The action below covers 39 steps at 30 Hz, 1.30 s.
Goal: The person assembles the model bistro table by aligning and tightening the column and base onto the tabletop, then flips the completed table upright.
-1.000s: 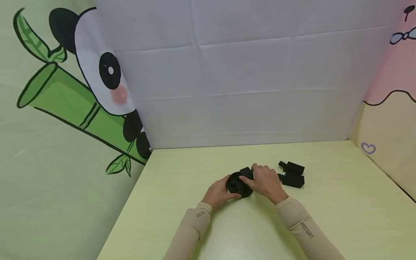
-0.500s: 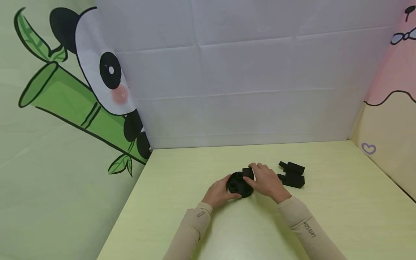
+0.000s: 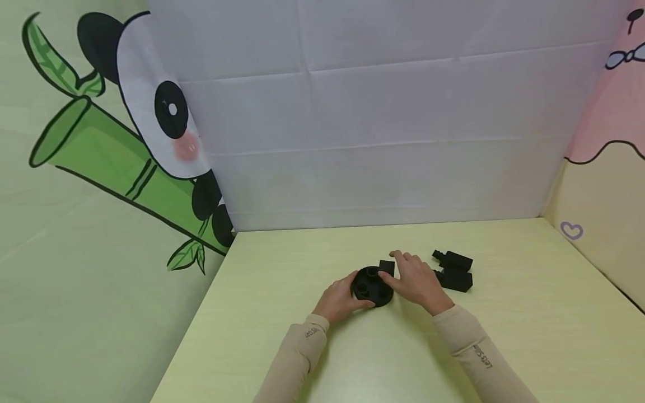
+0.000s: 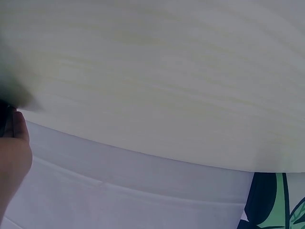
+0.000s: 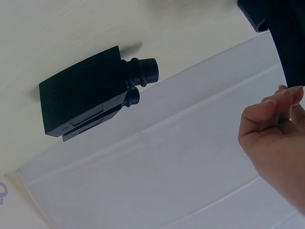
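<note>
A round black base (image 3: pixel 374 291) with round sockets lies on the table in the head view. My left hand (image 3: pixel 336 298) grips its left rim, fingers behind and thumb in front. A black rectangular block (image 3: pixel 387 266) stands upright at the base's back right; its lower end is hidden. My right hand (image 3: pixel 415 281) holds the block near its top, thumb on the front and index finger raised at the far corner. In the right wrist view the fingertips touch the block's end (image 5: pixel 288 43). The left wrist view shows only part of the left hand (image 4: pixel 14 152).
Two more black blocks (image 3: pixel 456 279) with ribbed round pegs lie side by side, right of my right hand. They show larger in the right wrist view as a pair of blocks (image 5: pixel 83 93). A white cloth wall (image 3: pixel 378 140) stands behind the pale table (image 3: pixel 282 263).
The block has turned and straightened upright, shifting slightly right. My right hand has moved a little right, and its index finger has lifted somewhat. The left hand and the base stay put.
</note>
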Available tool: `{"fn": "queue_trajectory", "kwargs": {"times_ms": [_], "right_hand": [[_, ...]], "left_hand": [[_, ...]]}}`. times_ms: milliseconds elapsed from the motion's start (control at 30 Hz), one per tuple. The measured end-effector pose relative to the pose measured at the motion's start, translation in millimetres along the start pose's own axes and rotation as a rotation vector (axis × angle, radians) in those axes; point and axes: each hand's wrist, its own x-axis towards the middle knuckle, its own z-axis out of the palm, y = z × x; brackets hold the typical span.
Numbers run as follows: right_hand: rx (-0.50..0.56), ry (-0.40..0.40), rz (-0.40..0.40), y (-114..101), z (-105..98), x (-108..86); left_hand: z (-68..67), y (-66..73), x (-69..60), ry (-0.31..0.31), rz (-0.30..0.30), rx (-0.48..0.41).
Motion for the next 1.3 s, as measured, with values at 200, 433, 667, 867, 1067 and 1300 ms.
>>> {"fn": "queue_trajectory", "kwargs": {"times_ms": [200, 433, 667, 867, 1067, 1300], "right_hand": [[-0.02, 0.03, 0.012, 1.5, -0.3, -0.6], [-0.007, 0.043, 0.026, 1.7, -1.8, -0.7], [-0.003, 0.019, 0.029, 2.2, -4.7, -3.9], [0.009, -0.049, -0.006, 5.5, -7.5, -7.3], [0.01, -0.066, 0.01, 9.0, -10.7, -8.4], [0.021, -0.076, -0.008, 9.2, -11.3, -11.1]], "left_hand": [[0.9, -0.2, 0.2, 0.002, 0.01, -0.003], [0.5, -1.0, 0.0, 0.009, 0.02, -0.008], [0.3, -1.3, -0.4, 0.005, 0.015, 0.0], [1.5, -3.1, -0.1, 0.012, 0.019, -0.005], [2.0, -3.6, -0.1, 0.013, 0.015, -0.001], [1.3, -3.4, -0.5, 0.013, 0.017, -0.007]]}}
